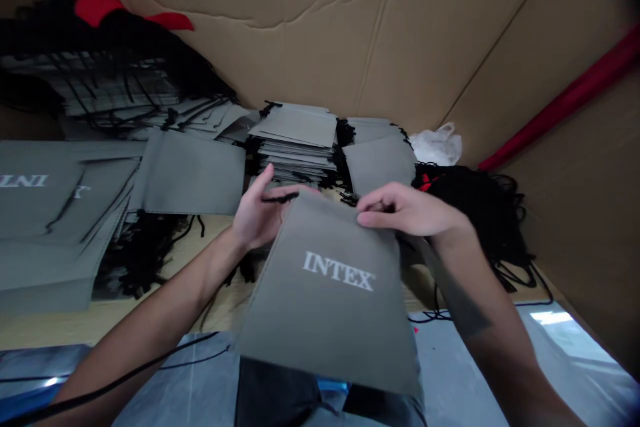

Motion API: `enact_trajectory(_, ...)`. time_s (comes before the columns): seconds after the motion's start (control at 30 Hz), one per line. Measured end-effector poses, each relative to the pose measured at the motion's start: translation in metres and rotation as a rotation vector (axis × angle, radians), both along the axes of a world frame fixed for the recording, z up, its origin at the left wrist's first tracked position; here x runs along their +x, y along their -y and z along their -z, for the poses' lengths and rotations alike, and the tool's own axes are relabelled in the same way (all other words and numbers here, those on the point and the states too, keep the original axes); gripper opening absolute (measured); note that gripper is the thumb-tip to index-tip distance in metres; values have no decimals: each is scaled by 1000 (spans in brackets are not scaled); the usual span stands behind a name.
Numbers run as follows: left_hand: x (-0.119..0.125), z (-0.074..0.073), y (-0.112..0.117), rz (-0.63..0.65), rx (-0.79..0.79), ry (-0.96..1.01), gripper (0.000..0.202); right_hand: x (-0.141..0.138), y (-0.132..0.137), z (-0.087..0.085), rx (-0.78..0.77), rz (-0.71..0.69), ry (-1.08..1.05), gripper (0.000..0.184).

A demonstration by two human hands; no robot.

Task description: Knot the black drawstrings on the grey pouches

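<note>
A grey fabric drawstring bag (325,300) printed with white "INTEX" lettering hangs in front of me, its lower end over my lap. My left hand (255,213) holds its upper left corner, and a short black cord (280,197) shows at the fingers. My right hand (407,209) pinches the upper right edge. The bag's top edge is partly hidden behind my fingers. Directly beyond my hands stands a stack of folded grey bags (295,147).
Grey bags (187,173) lie flat on the wooden table (220,297), and more printed ones (50,213) lie at the left. Tangled black cords (475,220) sit at the right. A white plastic bag (435,145), a red strip (565,97) and cardboard walls (300,13) surround the table.
</note>
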State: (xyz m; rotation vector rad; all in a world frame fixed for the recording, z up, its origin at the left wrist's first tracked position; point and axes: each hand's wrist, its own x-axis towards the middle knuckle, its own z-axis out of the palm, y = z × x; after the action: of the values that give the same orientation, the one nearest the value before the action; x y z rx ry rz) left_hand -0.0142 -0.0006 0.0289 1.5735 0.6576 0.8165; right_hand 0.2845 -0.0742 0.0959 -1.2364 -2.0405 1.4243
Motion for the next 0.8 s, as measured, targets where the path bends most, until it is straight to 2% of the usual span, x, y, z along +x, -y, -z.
enact_trajectory(0.03,-1,-4,2,77,-13,-40,101,-7,-7,10,-19,-37,14,58)
enact_trajectory(0.07,-2,-6,3,142,-14,-85,96,-12,-14,20,-27,-64,25,59)
enact_trajectory(0.13,-5,-7,2,193,22,-161,71,-18,-22,33,-31,-114,52,58)
enact_trajectory(0.2,-10,-5,-4,135,83,-190,49,-13,-26,38,1,-118,68,52)
enact_trajectory(0.3,-24,-6,-16,36,141,-181,32,6,-28,34,71,-43,63,42)
enact_trajectory(0.37,-36,-13,-22,61,146,-179,28,15,-28,31,122,18,41,37)
enact_trajectory(0.4,-41,-17,-24,116,140,-187,28,17,-28,31,147,42,24,36)
enact_trajectory(0.47,-45,-24,-25,282,108,-210,37,14,-28,33,194,70,-13,35)
enact_trajectory(0.53,-40,-24,-20,424,60,-211,52,4,-28,40,229,75,-47,35)
enact_trajectory(0.6,-26,-16,-11,421,27,-172,57,-11,-27,49,254,65,-74,33)
enact_trajectory(0.7,0,7,4,288,37,-91,49,-29,-25,63,288,67,-106,25)
enact_trajectory(0.8,14,26,11,195,30,-36,53,-37,-23,72,324,132,-167,25)
